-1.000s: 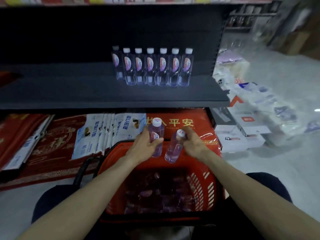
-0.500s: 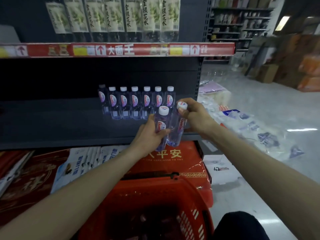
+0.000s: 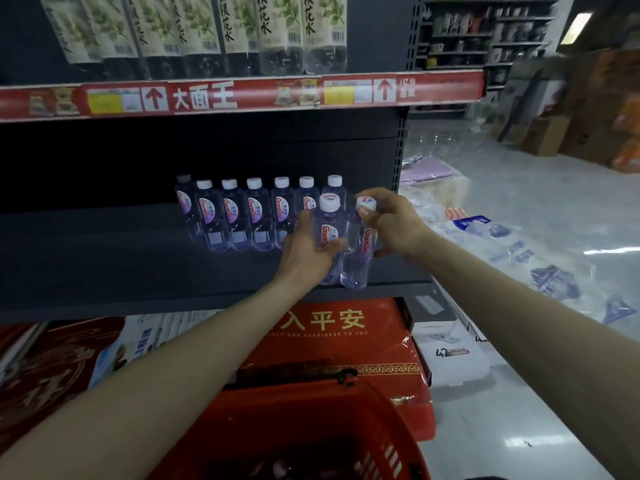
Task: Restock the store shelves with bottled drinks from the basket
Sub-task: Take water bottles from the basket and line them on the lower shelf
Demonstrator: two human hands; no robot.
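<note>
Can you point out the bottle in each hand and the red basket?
Left-hand bottle (image 3: 327, 233), head view, on its label.
Right-hand bottle (image 3: 355, 271), head view, on its clear lower body.
Basket (image 3: 389, 448), head view, on its right wall.

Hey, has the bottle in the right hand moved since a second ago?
Yes. The bottle rose from above the basket up to the dark shelf, where the right hand holds it before the bottle row's right end.

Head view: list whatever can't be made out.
All in the head view:
Basket contents: dark, blurred, cut off by the bottom edge.
Base of the bottle in the left hand: partly behind that hand; contact with the shelf unclear.
Leftmost row bottle: cap lost in shadow.
Price tags on the red strip: blurred.
</note>
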